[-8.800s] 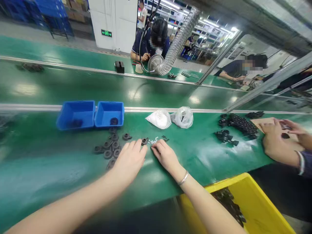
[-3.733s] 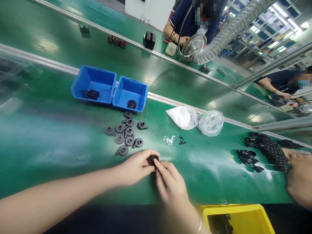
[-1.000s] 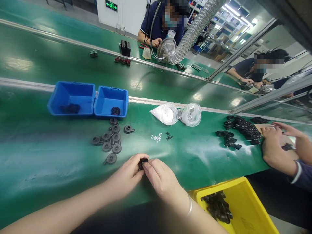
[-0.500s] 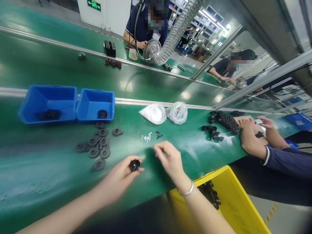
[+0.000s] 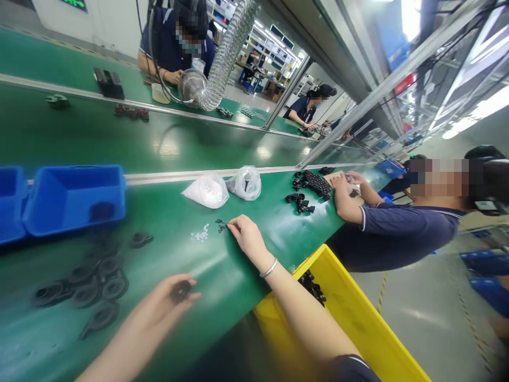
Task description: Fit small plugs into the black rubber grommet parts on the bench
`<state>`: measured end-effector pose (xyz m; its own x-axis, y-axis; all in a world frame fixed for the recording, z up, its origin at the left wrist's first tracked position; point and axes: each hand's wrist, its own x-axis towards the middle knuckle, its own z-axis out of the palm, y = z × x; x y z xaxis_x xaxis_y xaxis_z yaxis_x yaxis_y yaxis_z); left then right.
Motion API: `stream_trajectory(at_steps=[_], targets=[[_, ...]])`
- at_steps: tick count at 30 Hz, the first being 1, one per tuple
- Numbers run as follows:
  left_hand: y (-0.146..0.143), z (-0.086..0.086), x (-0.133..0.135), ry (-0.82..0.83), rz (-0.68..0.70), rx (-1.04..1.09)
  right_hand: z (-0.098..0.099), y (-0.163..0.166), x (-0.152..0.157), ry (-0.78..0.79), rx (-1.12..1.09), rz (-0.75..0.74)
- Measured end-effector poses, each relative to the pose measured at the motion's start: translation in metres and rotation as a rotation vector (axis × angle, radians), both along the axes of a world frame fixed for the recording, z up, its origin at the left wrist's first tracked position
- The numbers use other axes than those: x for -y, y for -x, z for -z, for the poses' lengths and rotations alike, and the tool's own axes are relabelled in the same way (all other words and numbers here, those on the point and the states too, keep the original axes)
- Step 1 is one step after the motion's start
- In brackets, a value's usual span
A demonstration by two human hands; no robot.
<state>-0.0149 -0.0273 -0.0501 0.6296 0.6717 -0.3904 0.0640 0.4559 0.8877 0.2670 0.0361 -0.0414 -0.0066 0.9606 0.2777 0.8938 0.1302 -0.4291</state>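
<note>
My left hand (image 5: 165, 303) is closed round a small black round part (image 5: 181, 291), held just above the green bench (image 5: 222, 276) near its front edge. My right hand (image 5: 246, 236) reaches forward, its fingertips pinched at a cluster of tiny black pieces (image 5: 220, 226). Whether a piece is between the fingers is too small to tell. A little heap of tiny white pieces (image 5: 200, 234) lies just left of them. Several black disc parts (image 5: 87, 284) lie blurred on the bench to the left of my left hand.
Two blue bins (image 5: 73, 197) stand at the back left. Two clear plastic bags (image 5: 222, 188) lie behind the small pieces. A yellow crate (image 5: 350, 318) with black parts sits below the bench edge. A co-worker (image 5: 397, 228) at the right handles black parts (image 5: 312, 185).
My hands have parted: the right left the black part and reached forward to the tiny black pieces, while the left kept the part. The view has swung to the right.
</note>
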Motion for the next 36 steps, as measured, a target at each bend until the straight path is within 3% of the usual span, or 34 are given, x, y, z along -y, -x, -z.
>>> stream_trajectory(at_steps=[3, 6, 11, 15, 22, 30, 36], targets=[[0.0, -0.005, -0.002, 0.036, -0.002, 0.022, -0.003, -0.002, 0.002, 0.007, -0.032, 0.025], [-0.002, -0.014, -0.001, 0.064, -0.049, 0.063, -0.013, 0.017, 0.016, 0.022, -0.101, 0.006], [-0.002, -0.017, -0.001, 0.023, -0.084, 0.188, -0.031, 0.078, 0.057, 0.123, -0.322, -0.303], [0.001, -0.014, -0.002, -0.09, -0.07, 0.121, -0.026, 0.106, 0.073, 0.147, -0.358, -0.443], [0.003, -0.015, -0.002, -0.123, -0.051, 0.015, -0.015, 0.104, 0.074, 0.115, -0.232, -0.507], [0.003, -0.007, -0.003, -0.091, -0.094, 0.086, -0.013, 0.099, 0.091, 0.059, -0.021, -0.559], [0.005, -0.012, -0.005, -0.09, -0.09, 0.077, -0.01, 0.101, 0.094, 0.042, 0.141, -0.605]])
